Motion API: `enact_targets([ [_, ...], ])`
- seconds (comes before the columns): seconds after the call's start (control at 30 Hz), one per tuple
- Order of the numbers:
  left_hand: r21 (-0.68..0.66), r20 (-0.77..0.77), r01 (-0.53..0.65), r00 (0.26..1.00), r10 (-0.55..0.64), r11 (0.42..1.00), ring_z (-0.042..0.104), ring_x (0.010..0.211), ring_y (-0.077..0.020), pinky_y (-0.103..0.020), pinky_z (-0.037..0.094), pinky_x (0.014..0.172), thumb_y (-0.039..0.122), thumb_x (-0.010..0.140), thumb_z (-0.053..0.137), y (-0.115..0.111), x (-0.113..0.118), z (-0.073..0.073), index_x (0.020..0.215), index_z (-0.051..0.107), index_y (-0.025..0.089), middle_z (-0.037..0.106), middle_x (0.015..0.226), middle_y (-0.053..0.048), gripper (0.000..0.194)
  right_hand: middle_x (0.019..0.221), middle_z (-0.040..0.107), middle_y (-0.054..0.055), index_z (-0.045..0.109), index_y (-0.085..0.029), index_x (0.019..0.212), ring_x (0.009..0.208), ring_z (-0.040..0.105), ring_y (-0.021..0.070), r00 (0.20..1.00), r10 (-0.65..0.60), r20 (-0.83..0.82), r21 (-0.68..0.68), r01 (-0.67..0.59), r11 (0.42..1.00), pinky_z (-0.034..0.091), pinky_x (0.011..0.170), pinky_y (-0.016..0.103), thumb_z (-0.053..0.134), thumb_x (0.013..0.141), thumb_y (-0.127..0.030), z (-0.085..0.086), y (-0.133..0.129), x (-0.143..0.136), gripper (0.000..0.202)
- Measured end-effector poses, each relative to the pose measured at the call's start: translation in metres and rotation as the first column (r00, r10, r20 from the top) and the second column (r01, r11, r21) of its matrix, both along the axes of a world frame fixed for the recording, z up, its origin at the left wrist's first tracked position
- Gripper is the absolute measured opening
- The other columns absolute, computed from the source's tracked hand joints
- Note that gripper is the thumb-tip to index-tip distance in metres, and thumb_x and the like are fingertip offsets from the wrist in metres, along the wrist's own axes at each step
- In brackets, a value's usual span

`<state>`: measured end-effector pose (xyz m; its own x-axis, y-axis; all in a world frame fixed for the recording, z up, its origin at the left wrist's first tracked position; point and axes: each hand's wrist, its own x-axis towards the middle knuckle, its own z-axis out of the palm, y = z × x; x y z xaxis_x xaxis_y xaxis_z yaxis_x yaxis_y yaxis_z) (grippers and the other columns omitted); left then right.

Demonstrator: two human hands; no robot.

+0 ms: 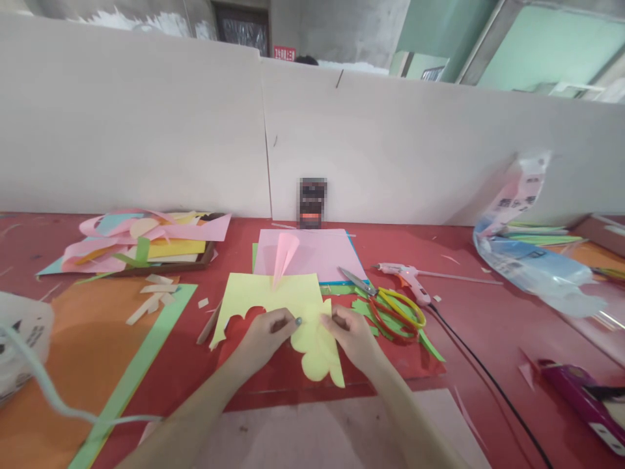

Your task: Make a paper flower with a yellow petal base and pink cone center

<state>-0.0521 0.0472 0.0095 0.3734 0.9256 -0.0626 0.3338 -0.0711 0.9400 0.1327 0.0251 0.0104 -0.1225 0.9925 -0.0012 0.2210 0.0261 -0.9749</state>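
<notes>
My left hand (266, 335) pinches the left edge of a pale yellow paper cutout (317, 361) with scalloped edges. My right hand (355, 332) grips the same cutout at its upper right side, thumb and fingers closed. Behind it lies a yellow paper sheet (273, 290) with a wavy cut along its lower left edge. A folded pink paper cone (284, 257) rests at that sheet's top edge, over a pale pink sheet (312, 251). Right of my right hand, scissors (398, 312) with yellow and red handles lie on green paper scraps (374, 319).
A pink glue gun (407, 277) lies beyond the scissors, its black cord (488, 381) running toward me. Paper strips fill a tray (195, 264) at left, above orange paper (68, 358). A plastic bag (532, 260) and purple power strip (581, 400) are at right. A white board (146, 124) stands behind.
</notes>
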Motion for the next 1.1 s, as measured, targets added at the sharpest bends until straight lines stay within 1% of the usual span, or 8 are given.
enact_targets([
  [0.1,-0.012,-0.006,-0.020,1.000,0.020,1.000,0.042,0.051,-0.0102,-0.022,0.031,0.053,0.041,0.077,0.048,0.0000,-0.0001,0.0024,0.056,0.043,0.018,0.045,0.050,0.005,0.032,0.052,0.031,-0.006,0.044,-0.018,0.061,0.047,0.028,0.0079,0.999,-0.023,0.024,0.015,0.022,1.000,0.019,0.044,0.022,0.049,0.079,-0.043,-0.0008,0.0006,0.0006,0.032],
  [0.3,-0.003,0.005,-0.012,1.000,0.012,1.000,0.046,0.051,-0.0109,-0.023,0.035,0.056,0.042,0.083,0.038,-0.0020,-0.0017,0.0054,0.055,0.042,0.018,0.049,0.049,0.004,0.037,0.053,0.037,-0.005,0.046,-0.018,0.064,0.047,0.033,0.0087,1.000,-0.021,-0.016,-0.007,0.021,1.000,0.023,0.044,0.022,0.049,0.078,-0.048,-0.0030,0.0008,-0.0003,0.033],
  [0.43,-0.013,0.067,0.015,0.998,-0.014,1.000,0.049,0.054,-0.0120,-0.025,0.038,0.060,0.041,0.086,0.030,-0.0016,-0.0010,0.0048,0.057,0.045,0.018,0.050,0.051,0.002,0.040,0.053,0.040,-0.004,0.047,-0.017,0.065,0.048,0.034,0.0085,0.999,-0.027,-0.031,-0.009,0.026,1.000,0.024,0.044,0.021,0.049,0.079,-0.046,-0.0013,0.0014,0.0003,0.032],
  [0.53,-0.008,0.058,0.036,0.998,-0.035,0.999,0.047,0.056,-0.0112,-0.023,0.037,0.056,0.042,0.080,0.044,-0.0010,0.0004,0.0005,0.065,0.047,0.018,0.048,0.058,0.003,0.029,0.053,0.039,-0.005,0.045,-0.018,0.063,0.048,0.033,0.0081,1.000,-0.020,-0.024,-0.005,0.020,1.000,0.023,0.044,0.021,0.050,0.079,-0.044,-0.0008,0.0014,0.0004,0.031],
  [0.6,0.009,0.027,0.027,0.999,-0.028,1.000,0.043,0.056,-0.0104,-0.022,0.035,0.054,0.042,0.076,0.050,-0.0008,0.0008,-0.0023,0.066,0.047,0.018,0.045,0.059,0.004,0.026,0.053,0.038,-0.005,0.044,-0.018,0.063,0.047,0.032,0.0080,1.000,-0.011,-0.020,0.000,0.011,1.000,0.023,0.044,0.021,0.050,0.079,-0.043,-0.0015,0.0012,0.0003,0.031],
  [0.8,0.014,0.008,0.008,1.000,-0.008,1.000,0.037,0.056,-0.0099,-0.022,0.031,0.054,0.040,0.081,0.040,-0.0016,-0.0005,0.0007,0.062,0.042,0.018,0.038,0.057,0.005,0.030,0.054,0.039,-0.005,0.046,-0.017,0.065,0.048,0.035,0.0086,1.000,0.005,-0.011,0.002,-0.005,1.000,0.025,0.045,0.021,0.049,0.080,-0.042,-0.0028,0.0003,-0.0001,0.029],
  [0.97,0.019,-0.007,0.002,1.000,-0.002,1.000,0.034,0.056,-0.0100,-0.022,0.028,0.053,0.041,0.082,0.038,-0.0015,-0.0012,0.0014,0.060,0.039,0.018,0.035,0.057,0.005,0.032,0.058,0.046,-0.002,0.048,-0.017,0.067,0.052,0.042,0.0103,0.998,0.027,-0.056,-0.015,-0.028,1.000,0.030,0.046,0.021,0.049,0.079,-0.044,-0.0019,-0.0006,-0.0010,0.029],
  [1.1,0.027,-0.019,0.002,1.000,-0.002,1.000,0.036,0.055,-0.0103,-0.022,0.029,0.052,0.042,0.082,0.038,-0.0007,-0.0018,-0.0015,0.059,0.036,0.019,0.035,0.056,0.005,0.033,0.057,0.048,-0.003,0.049,-0.018,0.069,0.048,0.044,0.0099,0.994,0.024,-0.103,-0.085,-0.033,0.996,0.031,0.043,0.020,0.051,0.078,-0.046,-0.0025,-0.0014,-0.0018,0.030],
])
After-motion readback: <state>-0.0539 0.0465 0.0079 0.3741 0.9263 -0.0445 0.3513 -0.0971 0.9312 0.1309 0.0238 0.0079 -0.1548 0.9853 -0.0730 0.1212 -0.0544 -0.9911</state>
